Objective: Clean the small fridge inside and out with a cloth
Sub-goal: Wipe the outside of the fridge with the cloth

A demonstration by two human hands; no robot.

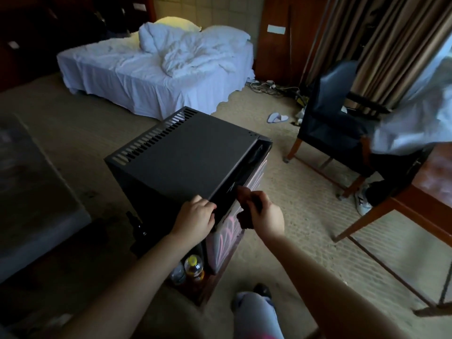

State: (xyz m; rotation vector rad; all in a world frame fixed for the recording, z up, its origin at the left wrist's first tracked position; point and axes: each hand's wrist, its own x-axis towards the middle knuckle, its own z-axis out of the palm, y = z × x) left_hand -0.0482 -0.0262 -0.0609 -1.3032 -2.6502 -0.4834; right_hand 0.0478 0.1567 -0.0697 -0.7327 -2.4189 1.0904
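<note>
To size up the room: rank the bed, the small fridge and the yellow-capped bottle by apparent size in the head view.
1-2. bed and small fridge: alike, fridge nearer, so unranked.
3. yellow-capped bottle.

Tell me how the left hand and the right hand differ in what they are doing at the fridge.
The left hand holds no cloth; the right hand holds a dark cloth. The left hand's fingers curl over the front edge of the fridge top; the right hand is in front of the door, near its top. Both have curled fingers and work at the fridge's near corner.
</note>
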